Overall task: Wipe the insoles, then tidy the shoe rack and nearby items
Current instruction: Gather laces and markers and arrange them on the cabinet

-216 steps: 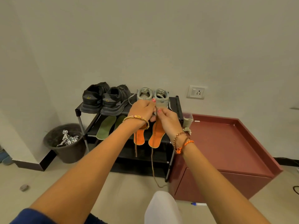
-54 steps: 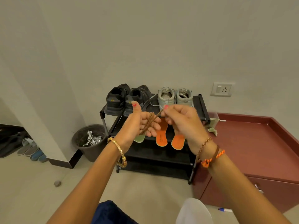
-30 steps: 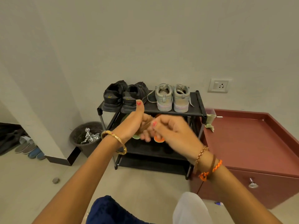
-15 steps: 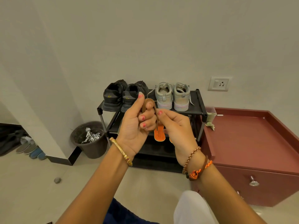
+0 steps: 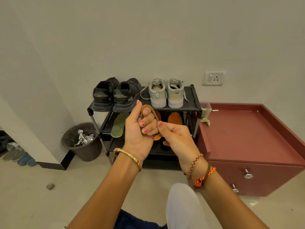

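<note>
A brown shoelace (image 5: 149,107) is wound in loops round the curled fingers of my left hand (image 5: 139,131), raised in front of the black shoe rack (image 5: 194,106). My right hand (image 5: 175,136) pinches the lace's end beside the left fingers. On the rack's top shelf stand a pair of black shoes (image 5: 115,95) and a pair of grey sneakers (image 5: 165,93). On the shelf below lie a green insole (image 5: 119,124) and orange insoles (image 5: 175,118), partly hidden by my hands.
A dark bin (image 5: 82,141) holding crumpled foil stands left of the rack. A maroon cabinet (image 5: 247,139) with knobs sits to the right, a small green cloth (image 5: 205,120) at its corner. Slippers (image 5: 18,156) lie at the far left. A small grey object (image 5: 50,186) rests on the floor.
Over the last seconds my hands lifted the hanging lace off the rack and coiled it round my left fingers; in the last half second they barely moved.
</note>
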